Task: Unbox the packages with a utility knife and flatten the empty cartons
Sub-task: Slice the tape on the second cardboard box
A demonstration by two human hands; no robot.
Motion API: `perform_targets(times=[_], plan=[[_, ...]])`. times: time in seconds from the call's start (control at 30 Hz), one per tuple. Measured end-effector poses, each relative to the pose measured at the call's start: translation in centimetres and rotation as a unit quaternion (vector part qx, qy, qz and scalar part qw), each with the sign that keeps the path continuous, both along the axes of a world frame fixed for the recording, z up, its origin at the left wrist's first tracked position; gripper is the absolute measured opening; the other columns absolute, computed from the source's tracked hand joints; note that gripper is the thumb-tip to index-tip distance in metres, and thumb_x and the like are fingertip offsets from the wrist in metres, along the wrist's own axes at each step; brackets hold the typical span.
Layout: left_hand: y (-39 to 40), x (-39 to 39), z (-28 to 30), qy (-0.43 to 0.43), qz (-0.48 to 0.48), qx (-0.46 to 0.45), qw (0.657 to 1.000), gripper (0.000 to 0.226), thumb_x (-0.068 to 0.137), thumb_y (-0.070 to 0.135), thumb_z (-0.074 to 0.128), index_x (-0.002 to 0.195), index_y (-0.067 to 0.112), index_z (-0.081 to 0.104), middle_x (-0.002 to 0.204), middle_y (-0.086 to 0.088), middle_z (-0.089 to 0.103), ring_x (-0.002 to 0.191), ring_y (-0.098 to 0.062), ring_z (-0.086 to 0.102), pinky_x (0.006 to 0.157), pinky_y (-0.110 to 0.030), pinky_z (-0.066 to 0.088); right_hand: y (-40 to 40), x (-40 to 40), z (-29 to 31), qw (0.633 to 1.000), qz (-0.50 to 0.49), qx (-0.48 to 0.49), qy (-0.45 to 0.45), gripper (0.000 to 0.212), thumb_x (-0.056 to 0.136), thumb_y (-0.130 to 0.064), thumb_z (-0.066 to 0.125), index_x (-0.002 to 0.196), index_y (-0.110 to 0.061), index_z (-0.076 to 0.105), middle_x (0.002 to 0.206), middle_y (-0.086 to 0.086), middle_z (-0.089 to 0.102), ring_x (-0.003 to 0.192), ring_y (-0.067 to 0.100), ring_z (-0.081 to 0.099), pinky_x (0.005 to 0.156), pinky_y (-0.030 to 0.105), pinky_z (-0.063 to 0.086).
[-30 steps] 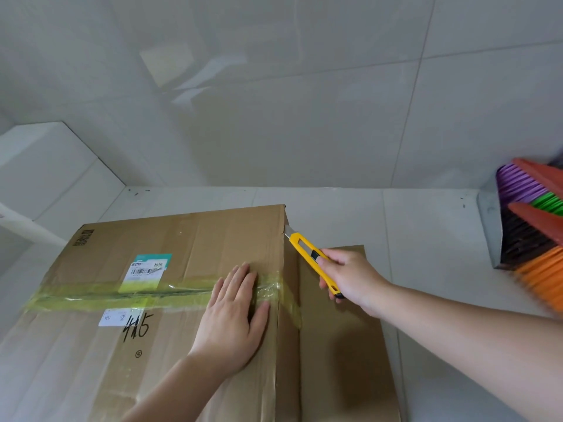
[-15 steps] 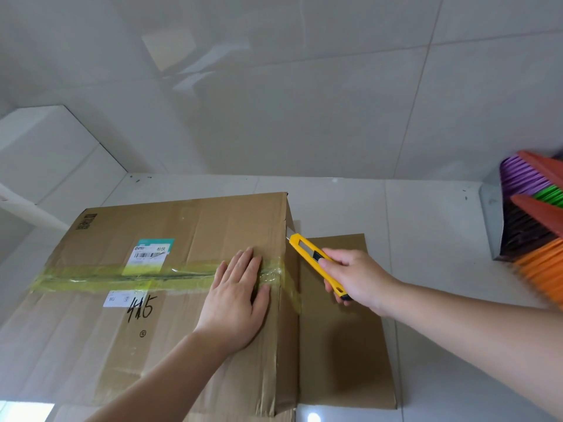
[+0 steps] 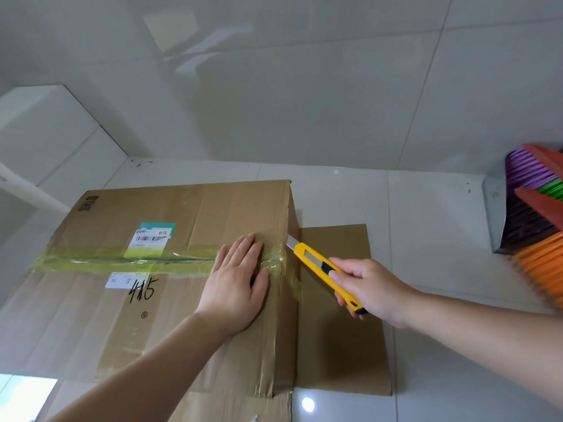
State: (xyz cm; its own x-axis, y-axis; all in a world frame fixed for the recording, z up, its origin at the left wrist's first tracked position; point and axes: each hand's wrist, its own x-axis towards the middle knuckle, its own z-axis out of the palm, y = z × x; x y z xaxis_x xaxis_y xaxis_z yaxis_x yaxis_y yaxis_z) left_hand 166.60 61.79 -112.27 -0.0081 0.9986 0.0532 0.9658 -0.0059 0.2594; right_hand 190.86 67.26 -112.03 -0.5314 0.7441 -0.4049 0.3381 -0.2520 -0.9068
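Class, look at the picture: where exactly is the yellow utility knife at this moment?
In the head view, right of centre: the right hand grips the yellow utility knife, blade tip at the carton's right top edge, beside the left hand.

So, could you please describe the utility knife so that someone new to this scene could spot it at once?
Start at the large taped carton on the white tiled floor and go to its right-hand edge. There the right hand grips the utility knife, its blade tip meeting the edge where the yellowish tape wraps over. It is the only slim, bright yellow tool here.
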Motion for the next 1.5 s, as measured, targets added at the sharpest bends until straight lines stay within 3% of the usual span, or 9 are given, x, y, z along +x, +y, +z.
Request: perform_targets(times=[0.13,0.27,0.47,0.57,0.67,0.97,1.27,1.5], plan=[[-0.5,0.2,0.0,-0.004,-0.018,0.007,1.000,0.066,0.091,0.049,0.017,0.145,0.017,0.038,0.154,0.004,0.029,0.144,-0.008,0.016,0.118,-0.025,0.001,0.2,0.3,0.1,1.000,0.008,0.005,-0.017,0.028,0.101,-0.022,0.045,0.102,-0.048,0.055,0.066,0.004,0.056,0.055,0.018,0.050,0.049,0.028,0.043],[-1.1,0.3,0.7,-0.026,-0.011,0.016,0.999,0.067,0.090,0.050,0.021,0.144,0.016,0.038,0.154,0.004,0.030,0.144,-0.009,0.017,0.118,-0.024,0.000,1.9,0.2,-0.3,0.997,0.016,0.020,-0.066,0.041,0.100,-0.024,0.047,0.141,-0.029,0.043,0.068,0.003,0.058,0.056,0.016,0.050,0.048,0.026,0.044],[-6.8,0.5,0.5,0.062,-0.166,-0.034,0.984,0.080,0.089,0.062,0.037,0.150,0.012,0.024,0.159,-0.004,0.016,0.147,-0.019,0.010,0.117,-0.040,0.009,2.3,-0.3,0.2,0.999,0.029,-0.010,-0.037,0.036,0.100,-0.019,0.048,0.134,-0.026,0.052,0.071,0.008,0.060,0.059,0.021,0.059,0.058,0.034,0.052],[-8.4,0.2,0.3,0.075,-0.211,-0.024,0.974,0.097,0.081,0.074,0.042,0.147,0.005,0.030,0.157,-0.012,0.020,0.146,-0.026,0.017,0.115,-0.046,0.016,3.0,-1.5,0.6,0.998,0.042,0.018,-0.049,0.036,0.100,-0.021,0.048,0.136,-0.030,0.049,0.074,0.008,0.061,0.055,0.023,0.056,0.056,0.034,0.049],[-9.8,-0.2,-0.2,0.141,-0.261,-0.023,0.955,0.110,0.072,0.084,0.044,0.145,0.001,0.033,0.155,-0.016,0.025,0.144,-0.029,0.022,0.112,-0.049,0.022,2.6,-1.9,0.4,0.997,0.041,0.038,-0.055,0.042,0.101,-0.022,0.047,0.143,-0.026,0.043,0.073,0.006,0.059,0.049,0.019,0.053,0.052,0.030,0.048],[-8.5,-0.4,-0.6,0.157,-0.223,-0.042,0.961,0.111,0.075,0.085,0.040,0.146,0.001,0.029,0.156,-0.013,0.024,0.144,-0.027,0.021,0.112,-0.047,0.021,0.0,-2.7,-0.2,0.998,-0.033,0.032,-0.040,0.044,0.100,-0.023,0.048,0.144,-0.024,0.042,0.075,0.007,0.061,0.050,0.019,0.057,0.051,0.029,0.052],[-8.5,-0.4,-0.7,0.157,-0.221,-0.031,0.962,0.112,0.074,0.086,0.038,0.145,0.000,0.030,0.155,-0.014,0.026,0.143,-0.028,0.024,0.110,-0.047,0.023,-2.8,-4.2,-0.3,0.994,-0.097,0.038,-0.040,0.047,0.100,-0.023,0.049,0.146,-0.022,0.038,0.080,0.009,0.065,0.054,0.025,0.062,0.061,0.041,0.057],[-8.2,-0.3,-0.6,0.164,-0.217,-0.040,0.961,0.111,0.075,0.087,0.036,0.145,0.000,0.034,0.155,-0.013,0.026,0.144,-0.027,0.023,0.111,-0.046,0.021,-3.4,-5.5,-0.5,0.990,-0.137,0.002,-0.019,0.049,0.098,-0.022,0.053,0.145,-0.019,0.041,0.079,0.010,0.067,0.052,0.023,0.065,0.052,0.030,0.053]])
